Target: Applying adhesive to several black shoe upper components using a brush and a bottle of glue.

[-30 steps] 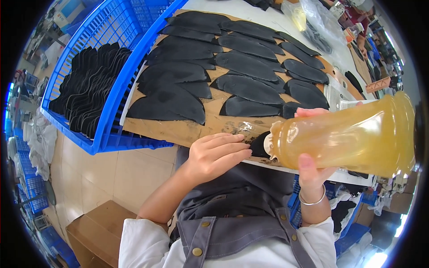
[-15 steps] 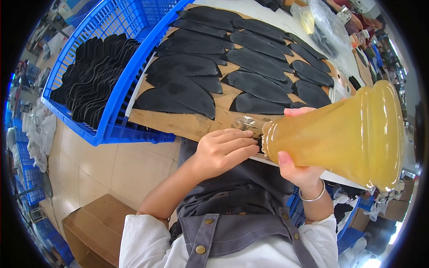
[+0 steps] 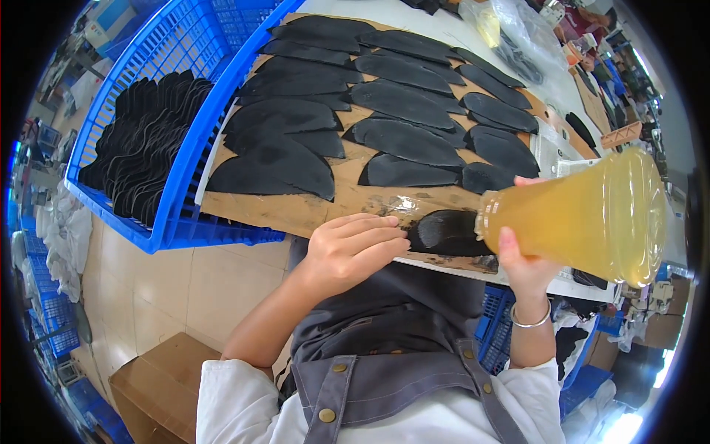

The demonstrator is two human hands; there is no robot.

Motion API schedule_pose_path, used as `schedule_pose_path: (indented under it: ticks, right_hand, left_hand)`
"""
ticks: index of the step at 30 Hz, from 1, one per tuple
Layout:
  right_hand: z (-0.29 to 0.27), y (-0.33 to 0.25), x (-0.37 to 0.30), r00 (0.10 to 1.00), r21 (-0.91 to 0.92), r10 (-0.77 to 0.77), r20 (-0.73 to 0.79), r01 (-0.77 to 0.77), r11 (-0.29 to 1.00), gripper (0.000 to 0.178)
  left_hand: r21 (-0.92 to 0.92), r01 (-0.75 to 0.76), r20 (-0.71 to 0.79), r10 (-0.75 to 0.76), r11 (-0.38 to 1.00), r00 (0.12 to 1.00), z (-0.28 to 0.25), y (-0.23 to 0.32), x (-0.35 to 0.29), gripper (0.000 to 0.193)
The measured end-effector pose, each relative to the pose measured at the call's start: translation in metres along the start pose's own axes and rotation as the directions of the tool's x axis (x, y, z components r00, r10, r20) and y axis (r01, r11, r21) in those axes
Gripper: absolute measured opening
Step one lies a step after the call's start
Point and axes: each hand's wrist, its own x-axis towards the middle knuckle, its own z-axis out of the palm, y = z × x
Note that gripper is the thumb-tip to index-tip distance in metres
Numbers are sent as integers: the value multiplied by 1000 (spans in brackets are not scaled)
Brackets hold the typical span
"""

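Observation:
A clear plastic jar of yellow liquid (image 3: 573,214) lies tilted nearly on its side in my right hand (image 3: 526,259), whose fingers wrap round its narrower end. That end, with a bumpy rim, is over the right end of a black curved piece (image 3: 447,231) on the cardboard near the front edge. A greyish patch shows on the piece's left part. My left hand (image 3: 351,248) lies with fingers stretched out, its fingertips at the piece's left end. Behind both hands, several similar black pieces (image 3: 403,103) lie in overlapping rows on the brown cardboard sheet (image 3: 285,211).
A blue plastic basket (image 3: 159,214) at the left holds a dense stack of black pieces (image 3: 144,148). A clear plastic bag (image 3: 518,29) lies at the far right of the table. A cardboard box (image 3: 159,385) stands on the floor at the lower left.
The jar and my right hand have moved to the right, uncovering most of the black piece near the front edge. My left hand has shifted slightly left.

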Motion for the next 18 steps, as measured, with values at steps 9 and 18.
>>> schedule_pose_path:
  ticks: [9,18]
  right_hand:
    - [-50,-17,-20,907,37,170,-385,-169,985,62]
    - [29,-45,4,990,108,58,129,-72,992,62]
  left_hand:
    - [-9,-1,-10,1,1000,1000,-1,2,5,14]
    - [-26,26,-5,-26,999,1000,-8,9,14,18]
